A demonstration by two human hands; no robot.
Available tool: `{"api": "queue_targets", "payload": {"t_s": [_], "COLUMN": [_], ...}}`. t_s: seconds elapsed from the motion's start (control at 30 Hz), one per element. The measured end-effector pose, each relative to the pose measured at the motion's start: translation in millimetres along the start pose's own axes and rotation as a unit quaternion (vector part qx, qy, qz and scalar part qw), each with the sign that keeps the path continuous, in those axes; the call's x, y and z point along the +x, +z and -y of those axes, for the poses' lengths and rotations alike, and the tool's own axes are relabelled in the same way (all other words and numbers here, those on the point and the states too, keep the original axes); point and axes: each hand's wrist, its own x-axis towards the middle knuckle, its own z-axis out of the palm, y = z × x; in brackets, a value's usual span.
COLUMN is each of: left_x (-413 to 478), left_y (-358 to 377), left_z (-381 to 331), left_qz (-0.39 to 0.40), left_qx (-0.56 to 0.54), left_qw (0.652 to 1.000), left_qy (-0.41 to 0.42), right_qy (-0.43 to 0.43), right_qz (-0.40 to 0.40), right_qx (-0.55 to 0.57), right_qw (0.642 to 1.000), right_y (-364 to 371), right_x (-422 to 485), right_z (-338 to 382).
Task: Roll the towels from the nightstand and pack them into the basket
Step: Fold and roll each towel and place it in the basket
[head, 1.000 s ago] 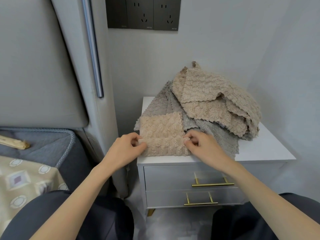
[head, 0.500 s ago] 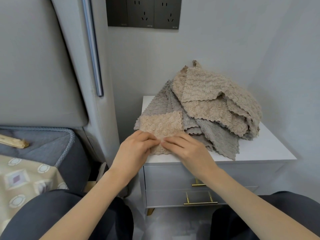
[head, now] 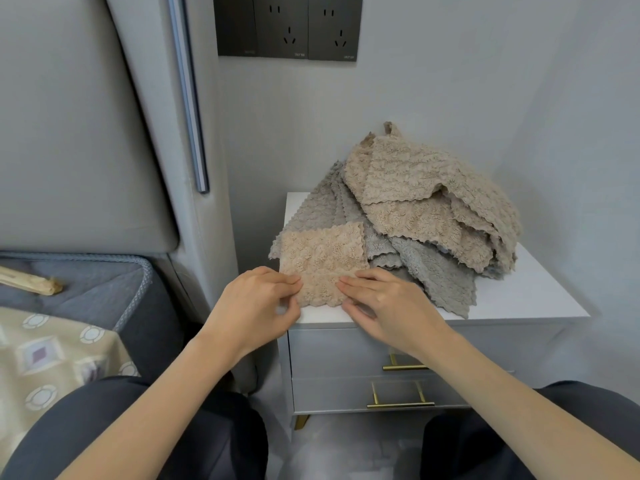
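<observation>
One nightstand (head: pixel 519 299) with two drawers (head: pixel 332 351) and two gold bar handles (head: pixel 401 405). One folded beige towel (head: pixel 322 258) lies in front; the heap of towels (head: pixel 415 202) behind it, beige and grey, cannot be counted. Two wall sockets (head: pixel 308 26). Two hands: left hand (head: pixel 252 310), right hand (head: pixel 391 306).

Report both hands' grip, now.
Left hand: pinching near edge of beige towel.
Right hand: open, straight fingers pressing the same towel.
</observation>
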Motion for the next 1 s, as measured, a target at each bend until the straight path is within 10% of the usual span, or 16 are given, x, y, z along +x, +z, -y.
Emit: {"api": "queue_targets", "payload": {"t_s": [0.47, 0.77, 1.0], "left_x": [4.9, 11.6, 14.6], "left_y": [-3.0, -1.9, -0.6], "left_z": [10.8, 15.2, -3.9], "left_qz": [0.043, 0.109, 0.031], "left_qx": [-0.064, -0.235, -0.041], "left_qw": [0.991, 0.924, 0.946], "left_qy": [-0.112, -0.281, -0.319], "right_qy": [0.097, 0.205, 0.277], "right_qz": [0.069, 0.072, -0.006], "right_qx": [0.095, 0.249, 0.19], "right_qw": [0.988, 0.944, 0.942], "right_y": [-3.6, -3.9, 4.1], "right_x": [0.6, 5.0, 9.6], "right_z": [-20.3, -22.7, -14.9]}}
